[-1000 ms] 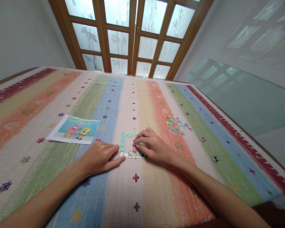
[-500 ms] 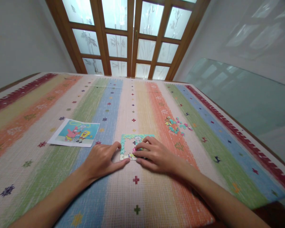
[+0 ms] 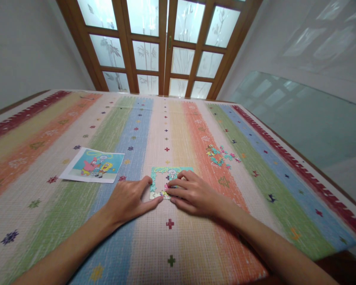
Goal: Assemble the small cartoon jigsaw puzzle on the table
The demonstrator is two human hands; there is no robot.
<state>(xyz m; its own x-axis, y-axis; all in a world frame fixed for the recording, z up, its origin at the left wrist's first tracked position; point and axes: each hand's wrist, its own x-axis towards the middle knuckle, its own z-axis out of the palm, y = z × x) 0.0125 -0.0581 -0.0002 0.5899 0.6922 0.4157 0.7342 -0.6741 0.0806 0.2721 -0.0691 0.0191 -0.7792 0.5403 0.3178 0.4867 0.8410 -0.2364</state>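
Observation:
A partly assembled jigsaw puzzle (image 3: 153,186) lies flat on the cloth, its edge pieces joined as a frame around a gap where the cloth shows. My left hand (image 3: 129,197) grips its lower left corner, index finger at the left side and thumb at the bottom edge. Over the right part of the puzzle, my right hand (image 3: 192,192) has its fingers bent down and close together. A small pink puzzle piece (image 3: 166,187) shows at those fingertips; the fingers cover most of it. Much of the puzzle's right side is hidden under this hand.
Loose puzzle pieces (image 3: 218,156) lie in a heap at the right, beyond my right hand. A printed cartoon picture (image 3: 96,166) rests at the left. A striped tablecloth (image 3: 169,245) covers the table. Wood-framed glass doors (image 3: 163,43) stand behind it.
Both hands stay almost in the same place on the puzzle. My right fingertips have shifted very slightly to the left.

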